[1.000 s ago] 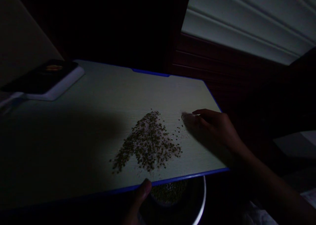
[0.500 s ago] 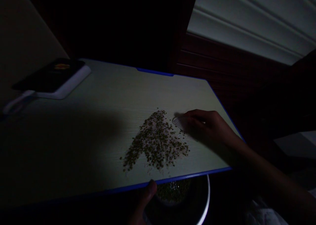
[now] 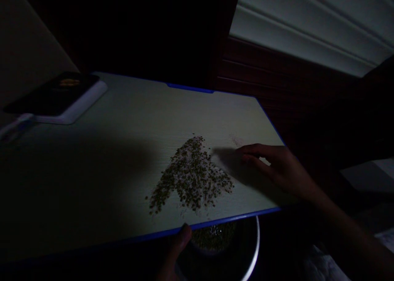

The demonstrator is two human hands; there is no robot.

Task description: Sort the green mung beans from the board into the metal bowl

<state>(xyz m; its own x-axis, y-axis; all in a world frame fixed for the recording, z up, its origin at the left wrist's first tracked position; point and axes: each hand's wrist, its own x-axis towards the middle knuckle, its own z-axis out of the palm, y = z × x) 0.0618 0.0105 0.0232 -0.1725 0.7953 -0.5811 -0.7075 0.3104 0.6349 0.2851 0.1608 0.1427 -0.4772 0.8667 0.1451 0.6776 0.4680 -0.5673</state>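
Note:
A heap of small dark seeds mixed with pale grains (image 3: pixel 192 176) lies on a light tabletop with a blue edge (image 3: pixel 227 220). My right hand (image 3: pixel 273 166) rests on the table just right of the heap, fingers stretched toward it and holding nothing that I can see. My left hand (image 3: pixel 175 250) grips the rim of a round metal bowl (image 3: pixel 250 252) held below the table's near edge. The bowl holds a small mound of the same seeds (image 3: pixel 214 236). The scene is very dark.
A white block with a black top (image 3: pixel 58 98) sits at the table's far left, with a pale cord or handle (image 3: pixel 14 127) beside it. A white ribbed surface (image 3: pixel 308 30) fills the upper right. A dark wooden panel (image 3: pixel 261 79) stands behind the table.
My right hand swept the scattered seeds on the right toward the heap, then drew back a little to the right. The heap's right edge is tidier. The bowl has stayed under the edge.

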